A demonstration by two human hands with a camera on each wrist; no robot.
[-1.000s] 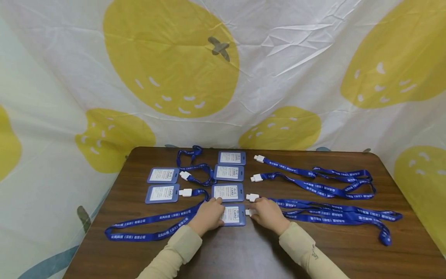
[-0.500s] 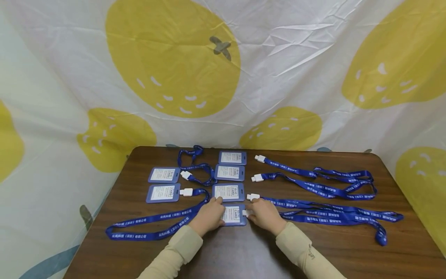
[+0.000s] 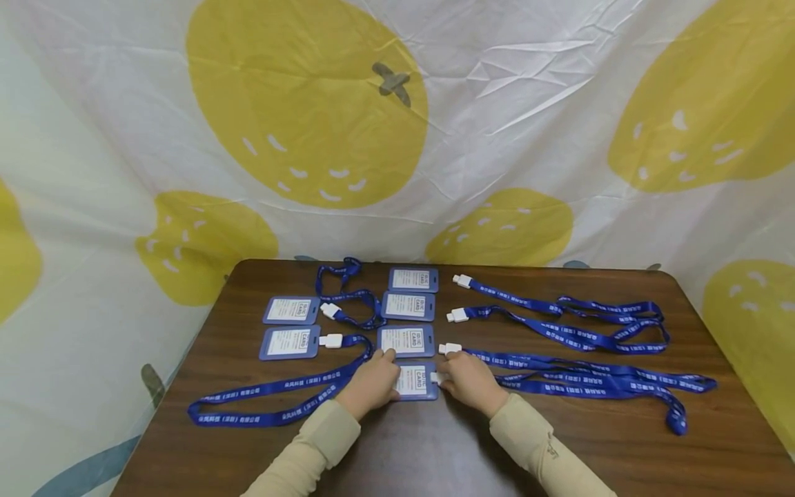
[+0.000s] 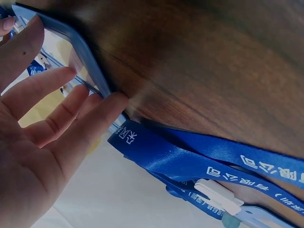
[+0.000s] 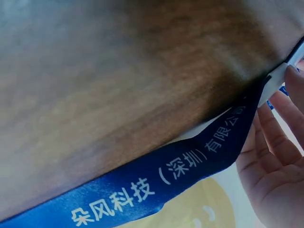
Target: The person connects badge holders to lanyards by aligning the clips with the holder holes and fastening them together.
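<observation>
The nearest blue ID card holder (image 3: 415, 383) lies on the table with a white card in it. My left hand (image 3: 371, 384) grips its left end; in the left wrist view the thumb and fingers are at the edges of the holder (image 4: 91, 64). On the other side my right hand (image 3: 472, 382) pinches the white clip (image 3: 438, 378) of a blue lanyard. This clip is at the slotted end of the holder, but whether it is hooked in is hidden. From my right fingers the lanyard strap (image 5: 190, 156) trails across the table.
Further holders (image 3: 406, 342) stand in a column behind, with three lanyards (image 3: 562, 335) to their right. Two holders (image 3: 289, 343) lie at the left, with clips beside their slots. A looped strap (image 3: 273, 400) runs by my left arm. A fruit-print cloth (image 3: 466, 138) hangs behind.
My right hand has moved slightly left, bringing the white clip up to the holder's slotted end. The left hand and the holder have stayed in place.
</observation>
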